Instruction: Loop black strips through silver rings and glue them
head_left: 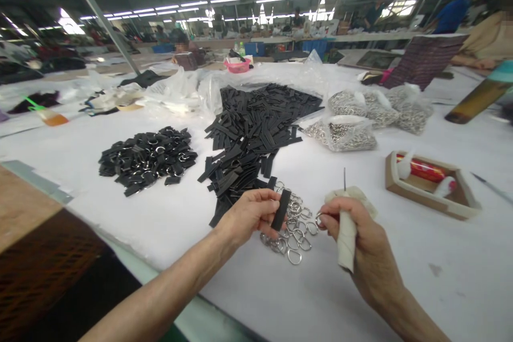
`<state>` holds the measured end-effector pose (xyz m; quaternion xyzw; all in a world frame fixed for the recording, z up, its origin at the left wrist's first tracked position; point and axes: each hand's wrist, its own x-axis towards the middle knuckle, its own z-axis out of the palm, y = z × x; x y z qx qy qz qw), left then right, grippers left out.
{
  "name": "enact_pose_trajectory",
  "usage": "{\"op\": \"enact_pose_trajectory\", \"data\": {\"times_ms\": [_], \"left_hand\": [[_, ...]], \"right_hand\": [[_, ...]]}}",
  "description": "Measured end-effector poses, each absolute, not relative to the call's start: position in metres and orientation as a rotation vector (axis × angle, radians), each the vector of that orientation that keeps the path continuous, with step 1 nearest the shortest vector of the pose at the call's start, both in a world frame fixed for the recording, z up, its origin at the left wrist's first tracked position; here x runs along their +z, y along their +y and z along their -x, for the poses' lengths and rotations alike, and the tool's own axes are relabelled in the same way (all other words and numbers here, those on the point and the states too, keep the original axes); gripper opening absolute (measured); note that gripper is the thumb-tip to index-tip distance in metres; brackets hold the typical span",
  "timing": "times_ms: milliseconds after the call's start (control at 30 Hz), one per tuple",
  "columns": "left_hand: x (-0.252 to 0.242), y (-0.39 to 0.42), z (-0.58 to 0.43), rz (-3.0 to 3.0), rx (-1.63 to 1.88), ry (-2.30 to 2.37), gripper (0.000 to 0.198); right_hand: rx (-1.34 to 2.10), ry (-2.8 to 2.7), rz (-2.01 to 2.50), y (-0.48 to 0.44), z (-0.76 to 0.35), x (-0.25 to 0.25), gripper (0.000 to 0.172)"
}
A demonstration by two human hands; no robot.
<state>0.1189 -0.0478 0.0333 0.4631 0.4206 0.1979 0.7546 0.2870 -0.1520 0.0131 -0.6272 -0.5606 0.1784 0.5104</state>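
Note:
My left hand (pixel 250 214) pinches a short black strap piece (pixel 281 209) between thumb and fingers, holding it upright over a small heap of metal D-rings (pixel 294 224) on the white table (pixel 160 214). My right hand (pixel 352 230) is closed round a tool with a cloth-wrapped handle (pixel 347 235) and a thin metal tip pointing up; its fingertips also pinch one D-ring (pixel 319 219). Beyond the rings lies a big pile of black strap pieces (pixel 256 128). To the left sits a heap of straps with rings fitted (pixel 148 159).
Clear bags of metal rings (pixel 344 134) lie at the back right. A small cardboard tray (pixel 430 184) holds a red tube. A brown surface (pixel 24 208) borders the table at left. Other people work at distant tables.

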Motion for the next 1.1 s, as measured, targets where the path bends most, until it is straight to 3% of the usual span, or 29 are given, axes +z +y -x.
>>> {"op": "enact_pose_trajectory", "data": {"times_ms": [233,433,567,800,933,1100], "left_hand": [[0.025,-0.055,-0.147,-0.817,0.381,0.732,0.013],[0.023,-0.064,-0.164,-1.075,0.345,0.626,0.022],[0.022,-0.063,-0.166,-1.169,0.327,0.661,0.015],[0.01,-0.058,-0.155,-0.642,0.252,0.525,0.008],[0.01,-0.058,-0.153,-0.524,0.195,0.514,0.019],[0.011,-0.061,-0.155,-0.431,0.094,0.515,0.011]], "right_hand": [[0.392,-1.268,1.433,-0.144,-0.292,0.018,0.012],[0.494,-1.185,1.398,-0.141,-0.293,0.018,0.014],[0.507,-1.164,1.421,-0.14,-0.294,0.018,0.016],[0.435,-1.076,1.448,-0.143,-0.298,0.025,0.02],[0.446,-1.074,1.438,-0.144,-0.296,0.027,0.02],[0.478,-1.1,1.463,-0.144,-0.294,0.026,0.016]]}}
